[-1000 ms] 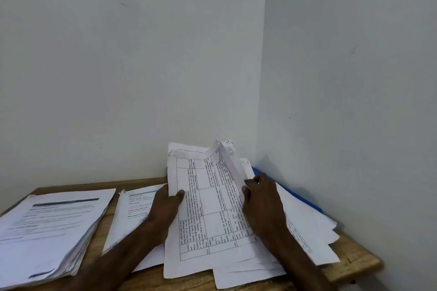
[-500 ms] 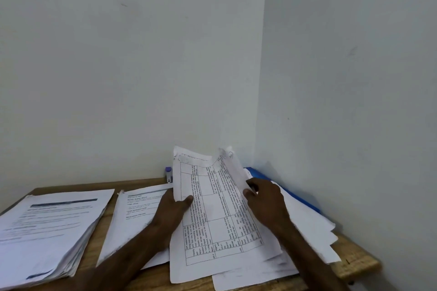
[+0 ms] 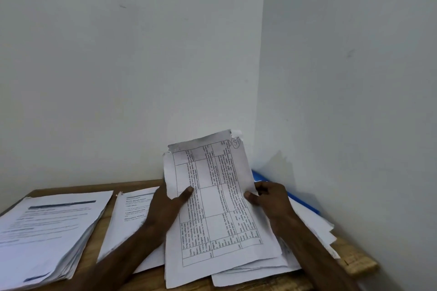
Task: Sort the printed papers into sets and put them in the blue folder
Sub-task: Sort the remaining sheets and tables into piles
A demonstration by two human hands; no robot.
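Observation:
A set of printed sheets with a table grid (image 3: 217, 205) stands tilted up from the desk, its far edge raised toward the wall corner. My left hand (image 3: 168, 208) grips its left edge, thumb on the front. My right hand (image 3: 269, 198) grips the right edge, thumb on the front as well. Under this set lies a loose spread of white sheets (image 3: 314, 227). The blue folder (image 3: 293, 194) lies beneath them against the right wall, with only a strip of its edge showing.
A thick stack of printed papers (image 3: 47, 229) sits at the left of the wooden desk (image 3: 359, 262). A thinner set (image 3: 127, 217) lies between that stack and my left arm. Walls close off the back and the right.
Both hands have lifted the table-grid sheets up off the pile and squared them; their top edge now stands higher. My right hand moved from lying on the sheets to gripping the right edge.

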